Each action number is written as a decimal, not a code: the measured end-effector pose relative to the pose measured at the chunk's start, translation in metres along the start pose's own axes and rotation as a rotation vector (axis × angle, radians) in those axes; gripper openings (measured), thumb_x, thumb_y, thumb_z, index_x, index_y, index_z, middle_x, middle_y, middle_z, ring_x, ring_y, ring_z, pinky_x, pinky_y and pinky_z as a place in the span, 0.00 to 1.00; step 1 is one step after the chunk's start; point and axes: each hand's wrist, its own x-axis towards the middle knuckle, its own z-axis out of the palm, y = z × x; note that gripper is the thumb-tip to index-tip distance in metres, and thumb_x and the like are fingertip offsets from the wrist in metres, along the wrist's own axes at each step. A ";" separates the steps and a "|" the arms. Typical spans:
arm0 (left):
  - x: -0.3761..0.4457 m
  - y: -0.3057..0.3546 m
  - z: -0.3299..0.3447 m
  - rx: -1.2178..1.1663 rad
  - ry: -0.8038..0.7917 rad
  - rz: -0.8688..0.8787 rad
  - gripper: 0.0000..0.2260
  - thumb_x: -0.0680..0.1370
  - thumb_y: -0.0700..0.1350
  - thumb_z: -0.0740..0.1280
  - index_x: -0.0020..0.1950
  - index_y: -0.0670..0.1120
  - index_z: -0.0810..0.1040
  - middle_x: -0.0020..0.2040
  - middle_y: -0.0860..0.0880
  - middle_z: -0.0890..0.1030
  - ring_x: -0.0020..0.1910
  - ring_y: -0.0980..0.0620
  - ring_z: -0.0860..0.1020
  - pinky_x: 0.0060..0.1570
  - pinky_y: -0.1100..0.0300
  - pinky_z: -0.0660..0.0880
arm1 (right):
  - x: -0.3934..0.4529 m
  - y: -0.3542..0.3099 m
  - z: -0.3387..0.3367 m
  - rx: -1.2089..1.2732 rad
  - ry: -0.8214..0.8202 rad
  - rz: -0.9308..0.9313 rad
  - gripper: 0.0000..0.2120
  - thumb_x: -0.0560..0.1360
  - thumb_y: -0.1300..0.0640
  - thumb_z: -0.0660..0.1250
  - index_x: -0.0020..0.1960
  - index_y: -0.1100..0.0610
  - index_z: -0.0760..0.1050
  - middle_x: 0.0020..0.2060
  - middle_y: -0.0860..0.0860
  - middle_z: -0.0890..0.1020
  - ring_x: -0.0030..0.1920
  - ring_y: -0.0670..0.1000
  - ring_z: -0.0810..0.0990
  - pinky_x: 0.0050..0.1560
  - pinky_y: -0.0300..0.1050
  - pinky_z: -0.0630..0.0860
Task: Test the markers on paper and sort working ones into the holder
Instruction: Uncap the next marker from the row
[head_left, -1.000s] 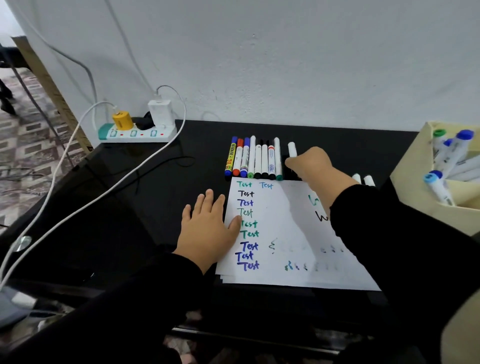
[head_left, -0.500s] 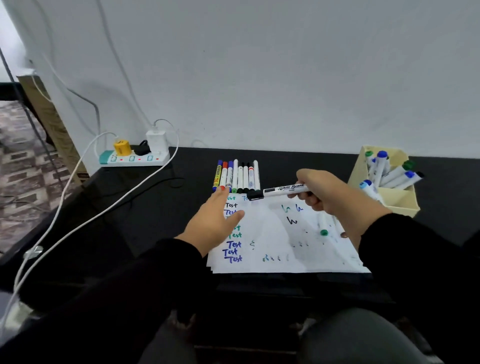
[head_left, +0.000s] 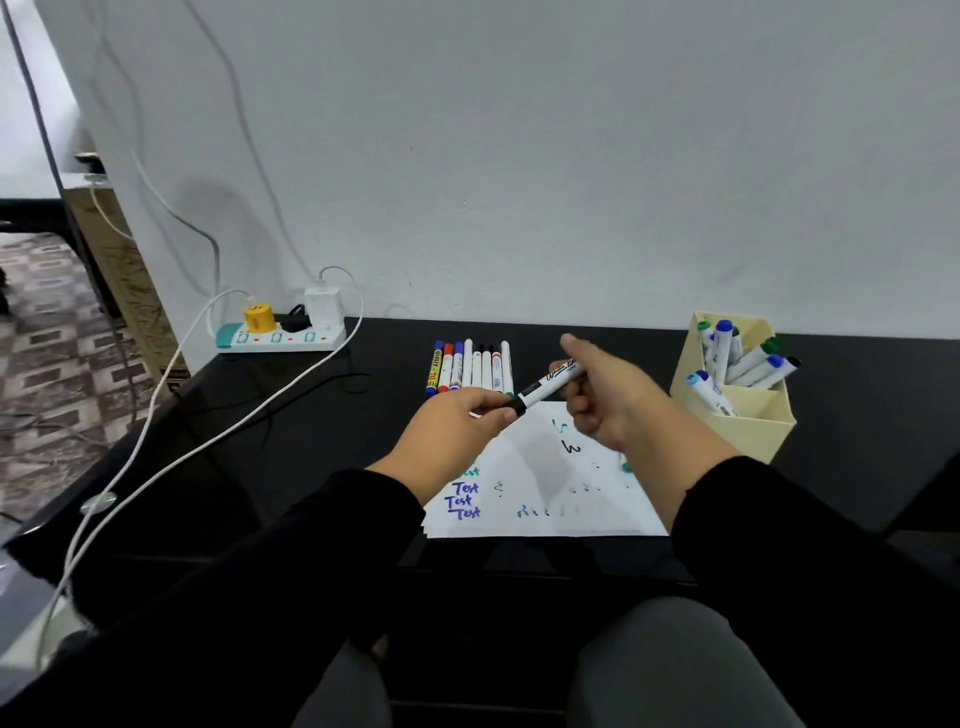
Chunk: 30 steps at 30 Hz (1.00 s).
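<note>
Head view: over the black desk (head_left: 857, 415) and paper (head_left: 540, 483), my right hand (head_left: 608, 400) curls round the marker (head_left: 550, 387) barrel, held above the sheet; my left hand (head_left: 457, 431) pinches its black cap. Holder (head_left: 748, 431) stands right, markers inside; a marker row (head_left: 470, 366) lies behind the paper.

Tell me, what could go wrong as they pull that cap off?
1. The left hand pinches the black cap while the right hand grips the marker above the paper; a sudden release could streak ink across the earlier test marks.
2. A jerk leftward might scatter the row of markers just behind.
</note>
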 end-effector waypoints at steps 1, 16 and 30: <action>-0.001 0.001 0.001 -0.004 0.009 0.001 0.12 0.78 0.48 0.66 0.60 0.49 0.78 0.40 0.58 0.76 0.37 0.59 0.74 0.34 0.67 0.70 | -0.003 0.005 0.006 -0.034 0.013 0.008 0.16 0.75 0.44 0.66 0.38 0.56 0.73 0.25 0.49 0.69 0.21 0.45 0.63 0.19 0.33 0.57; 0.002 0.008 -0.007 0.066 -0.182 -0.097 0.10 0.77 0.49 0.66 0.55 0.46 0.79 0.39 0.53 0.80 0.37 0.59 0.76 0.42 0.63 0.73 | -0.016 0.017 0.039 -0.064 0.124 -0.084 0.09 0.75 0.56 0.65 0.40 0.56 0.68 0.28 0.51 0.68 0.26 0.48 0.62 0.25 0.39 0.61; 0.006 0.015 -0.013 -0.273 -0.343 -0.234 0.08 0.79 0.48 0.63 0.47 0.45 0.79 0.36 0.51 0.80 0.40 0.55 0.80 0.54 0.60 0.74 | -0.010 0.005 0.040 -0.032 -0.006 -0.157 0.13 0.75 0.63 0.60 0.32 0.57 0.65 0.15 0.47 0.69 0.19 0.45 0.62 0.24 0.37 0.59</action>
